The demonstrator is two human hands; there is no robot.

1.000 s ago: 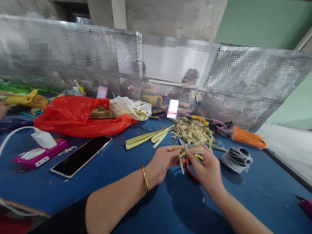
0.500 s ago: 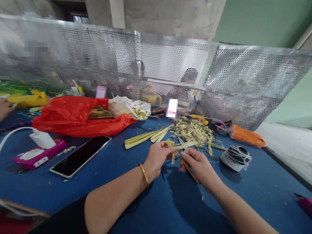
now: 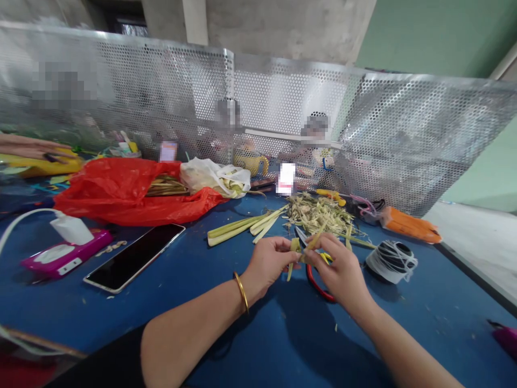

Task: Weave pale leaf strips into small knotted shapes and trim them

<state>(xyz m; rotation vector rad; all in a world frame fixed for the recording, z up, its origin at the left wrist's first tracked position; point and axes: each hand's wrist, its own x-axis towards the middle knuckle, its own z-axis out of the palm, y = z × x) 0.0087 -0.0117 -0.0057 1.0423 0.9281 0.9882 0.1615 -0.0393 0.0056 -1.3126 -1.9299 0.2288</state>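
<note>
Near the middle of the blue table [image 3: 250,334], my left hand [image 3: 274,261] pinches a folded pale green leaf strip [image 3: 295,247]. My right hand [image 3: 333,261] is closed on the same strip, close to the left fingertips. Partly beneath my right hand lie scissors [image 3: 321,293] with red and yellow handles, their blades pointing away. Behind the hands is a heap of shredded leaf scraps [image 3: 319,215]. Several flat green leaf pieces [image 3: 232,229] rest to the left of that heap.
A red plastic bag [image 3: 109,188], a white bag [image 3: 210,175], a phone [image 3: 135,258] and a purple power strip [image 3: 67,256] lie left. At right are a string spool [image 3: 391,262] and an orange packet [image 3: 410,223]. Another person's hand [image 3: 38,148] is far left, and a perforated metal screen [image 3: 283,97] stands behind.
My right hand has moved up onto the strip; the long thin brown-green piece beneath it no longer shows. The scissors' handles are now visible. The other person's hand reaches farther over the yellow item.
</note>
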